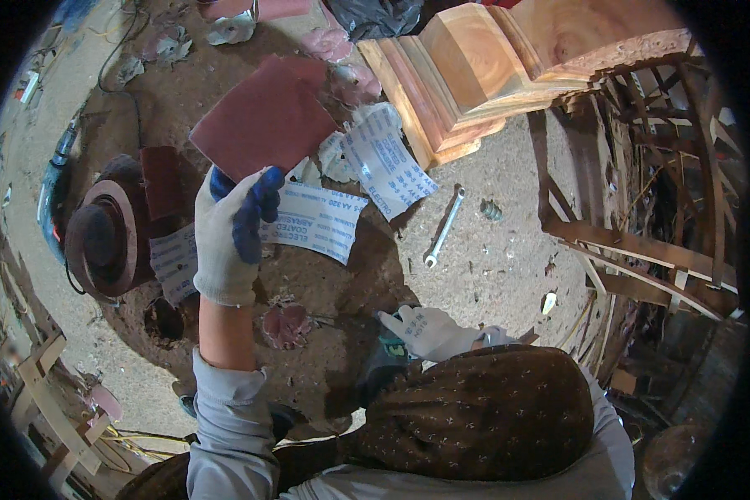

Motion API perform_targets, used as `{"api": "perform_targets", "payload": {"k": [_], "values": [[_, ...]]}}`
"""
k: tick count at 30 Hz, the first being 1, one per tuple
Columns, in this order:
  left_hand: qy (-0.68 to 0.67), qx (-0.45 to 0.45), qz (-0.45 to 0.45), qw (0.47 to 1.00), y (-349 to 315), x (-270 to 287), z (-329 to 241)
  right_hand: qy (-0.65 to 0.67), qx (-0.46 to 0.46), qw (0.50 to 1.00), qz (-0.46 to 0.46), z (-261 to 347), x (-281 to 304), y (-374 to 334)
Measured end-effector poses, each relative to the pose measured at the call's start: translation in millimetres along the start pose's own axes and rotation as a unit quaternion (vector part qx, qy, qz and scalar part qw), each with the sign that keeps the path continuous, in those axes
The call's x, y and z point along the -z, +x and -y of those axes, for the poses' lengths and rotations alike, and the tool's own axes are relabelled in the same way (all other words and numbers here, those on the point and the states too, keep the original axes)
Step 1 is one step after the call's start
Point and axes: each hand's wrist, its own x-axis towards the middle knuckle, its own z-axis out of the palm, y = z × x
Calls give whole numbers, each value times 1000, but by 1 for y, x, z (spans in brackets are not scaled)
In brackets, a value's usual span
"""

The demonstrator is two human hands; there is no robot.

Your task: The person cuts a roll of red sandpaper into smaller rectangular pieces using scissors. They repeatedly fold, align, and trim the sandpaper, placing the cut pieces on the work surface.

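My left hand (229, 229), in a white glove with blue-coated fingertips, grips the lower edge of a reddish-brown sandpaper sheet (262, 117) and holds it up. Below it on the ground lie pale printed-back sandpaper pieces (312, 221), partly hidden by the glove. Another sandpaper strip (385, 158), back side up, rests near the wood. My right hand (432, 332), also gloved, is low down beside my foot, just beyond brown patterned cloth (483, 417). Its visible fingers stretch out and look apart, and I see nothing held in them.
Rolled sandpaper (100, 237) stands at the left, near a teal corded power tool (52, 196). A combination wrench (446, 227) lies right of centre. A stepped wooden block (475, 67) is at the upper right, and wooden frames (633, 242) stand at the far right.
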Motion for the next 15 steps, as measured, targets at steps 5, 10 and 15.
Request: {"api": "perform_targets", "payload": {"k": [5, 10, 15], "values": [[-68, 8, 2, 998, -2, 9, -5, 107, 51, 986, -116, -21, -11, 4], [-49, -64, -9, 997, -10, 15, 1, 494, 4, 864, -100, -8, 42, -7], [-113, -40, 1, 993, -21, -27, -10, 705, 88, 670, -215, -2, 80, 9]]}}
